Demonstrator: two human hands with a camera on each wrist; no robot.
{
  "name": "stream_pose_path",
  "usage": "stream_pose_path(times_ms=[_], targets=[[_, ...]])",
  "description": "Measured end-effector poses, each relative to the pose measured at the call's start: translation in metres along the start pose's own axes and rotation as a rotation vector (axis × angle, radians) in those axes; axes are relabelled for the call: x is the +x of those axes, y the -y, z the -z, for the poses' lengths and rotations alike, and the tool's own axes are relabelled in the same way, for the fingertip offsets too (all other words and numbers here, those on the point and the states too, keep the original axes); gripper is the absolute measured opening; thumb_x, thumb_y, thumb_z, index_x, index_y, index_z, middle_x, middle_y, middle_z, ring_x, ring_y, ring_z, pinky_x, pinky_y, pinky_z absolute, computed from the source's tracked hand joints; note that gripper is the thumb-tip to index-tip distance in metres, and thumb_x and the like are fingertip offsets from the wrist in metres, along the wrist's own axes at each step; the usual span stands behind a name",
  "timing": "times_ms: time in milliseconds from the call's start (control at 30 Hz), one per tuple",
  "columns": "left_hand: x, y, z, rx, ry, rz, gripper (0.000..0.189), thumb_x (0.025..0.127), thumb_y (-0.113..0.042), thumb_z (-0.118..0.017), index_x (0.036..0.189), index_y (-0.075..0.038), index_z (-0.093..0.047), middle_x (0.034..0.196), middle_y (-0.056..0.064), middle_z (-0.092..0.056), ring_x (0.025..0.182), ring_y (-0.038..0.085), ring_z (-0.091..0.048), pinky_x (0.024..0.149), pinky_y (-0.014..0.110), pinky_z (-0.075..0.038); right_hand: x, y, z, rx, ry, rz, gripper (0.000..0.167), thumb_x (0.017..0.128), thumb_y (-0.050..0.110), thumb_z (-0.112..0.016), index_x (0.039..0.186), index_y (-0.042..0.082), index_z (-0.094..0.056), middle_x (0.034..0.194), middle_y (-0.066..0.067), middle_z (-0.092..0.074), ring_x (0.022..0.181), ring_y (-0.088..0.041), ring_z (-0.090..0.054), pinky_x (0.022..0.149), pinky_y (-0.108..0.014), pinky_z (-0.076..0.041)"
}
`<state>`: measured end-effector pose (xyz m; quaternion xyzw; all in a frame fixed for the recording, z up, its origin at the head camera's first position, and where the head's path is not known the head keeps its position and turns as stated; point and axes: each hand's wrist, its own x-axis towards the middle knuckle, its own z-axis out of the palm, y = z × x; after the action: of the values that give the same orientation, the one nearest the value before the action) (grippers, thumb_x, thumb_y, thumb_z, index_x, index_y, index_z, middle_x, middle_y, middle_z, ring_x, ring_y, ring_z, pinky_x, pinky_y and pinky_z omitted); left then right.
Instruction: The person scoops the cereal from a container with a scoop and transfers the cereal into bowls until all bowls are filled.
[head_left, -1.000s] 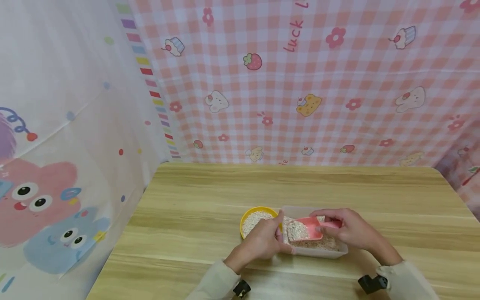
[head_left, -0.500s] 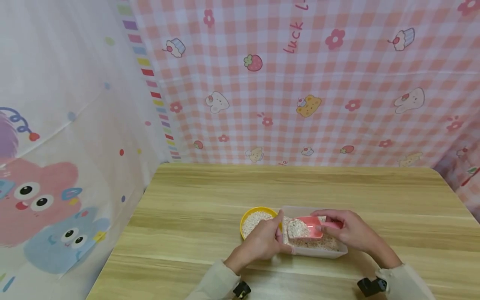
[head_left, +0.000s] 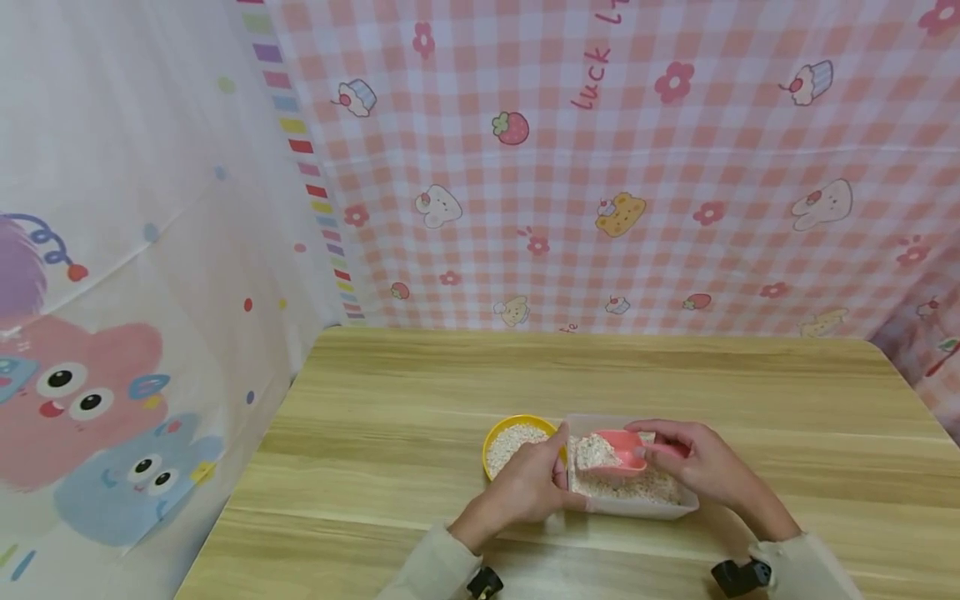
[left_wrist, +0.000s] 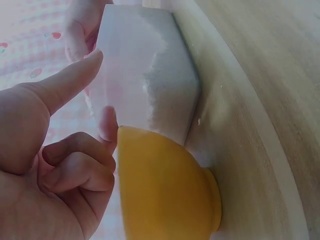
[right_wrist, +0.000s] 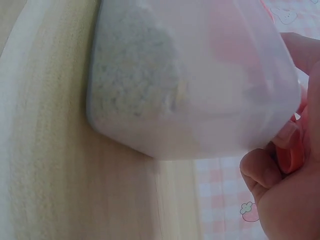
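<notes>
A translucent plastic box holding oat flakes stands on the table. My left hand holds its left end by the rim, thumb along the near side, other fingers curled beside a yellow bowl. That bowl, at the box's left, also contains flakes and is partly covered by the hand. My right hand grips the handle of a pink scoop over the box. Flakes heap at the scoop's front. In the right wrist view, curled fingers wrap the handle beside the box wall.
The wood-grain table extends around the box and bowl. A pink checked cloth hangs behind it, and a white cartoon-print cloth at the left. A black wrist device sits below the right hand.
The scoop has tilted slightly over the box, its load of flakes shifting shape a little. The left hand, box and bowl keep their places; the whole view has shifted slightly.
</notes>
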<state>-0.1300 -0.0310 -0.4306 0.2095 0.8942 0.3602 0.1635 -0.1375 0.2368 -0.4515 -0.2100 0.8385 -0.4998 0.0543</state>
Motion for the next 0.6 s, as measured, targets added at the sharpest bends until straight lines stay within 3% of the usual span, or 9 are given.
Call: stream_pose_path(times_ms=[133,267,467,600], targets=[[-0.006,0.002,0.006,0.036,-0.035,-0.007,0.099,0.076,-0.039,-0.086,0.153,-0.004,-0.034,0.070,-0.011,-0.056,0.054,0.003,-0.042,0.054,0.019,-0.038,-0.001,0.000,-0.002,-0.004,-0.010,-0.014,0.030,0.096,0.015,-0.066,0.125,0.007,-0.067,0.062,0.008,-0.049,0.051,0.001,-0.038,0.044,-0.023,-0.039],[-0.014,0.007,0.016,0.043,-0.078,-0.018,0.092,0.077,-0.043,-0.084,0.150,-0.007,-0.042,0.082,-0.008,-0.056,0.061,0.005,-0.037,0.061,0.020,-0.038,-0.001,0.000,-0.003,-0.024,-0.031,-0.035,0.030,0.096,0.018,-0.066,0.124,0.008,-0.067,0.061,0.009,-0.046,0.051,0.000,-0.038,0.044,-0.023,-0.039],[-0.028,0.021,0.029,-0.002,-0.149,-0.007,0.088,0.076,-0.047,-0.083,0.148,-0.013,-0.046,0.105,-0.004,-0.058,0.095,0.013,-0.054,0.089,0.032,-0.047,-0.002,0.002,-0.004,-0.046,-0.050,-0.077,0.031,0.095,0.020,-0.068,0.124,0.010,-0.068,0.060,0.008,-0.045,0.051,-0.002,-0.039,0.046,-0.023,-0.039],[-0.033,0.037,0.037,-0.058,-0.182,0.012,0.093,0.075,-0.046,-0.085,0.152,-0.016,-0.040,0.127,0.006,-0.051,0.117,0.023,-0.053,0.102,0.046,-0.045,-0.002,0.002,-0.005,-0.060,-0.054,-0.089,0.031,0.094,0.019,-0.069,0.124,0.011,-0.068,0.060,0.008,-0.045,0.051,-0.002,-0.038,0.047,-0.023,-0.038]])
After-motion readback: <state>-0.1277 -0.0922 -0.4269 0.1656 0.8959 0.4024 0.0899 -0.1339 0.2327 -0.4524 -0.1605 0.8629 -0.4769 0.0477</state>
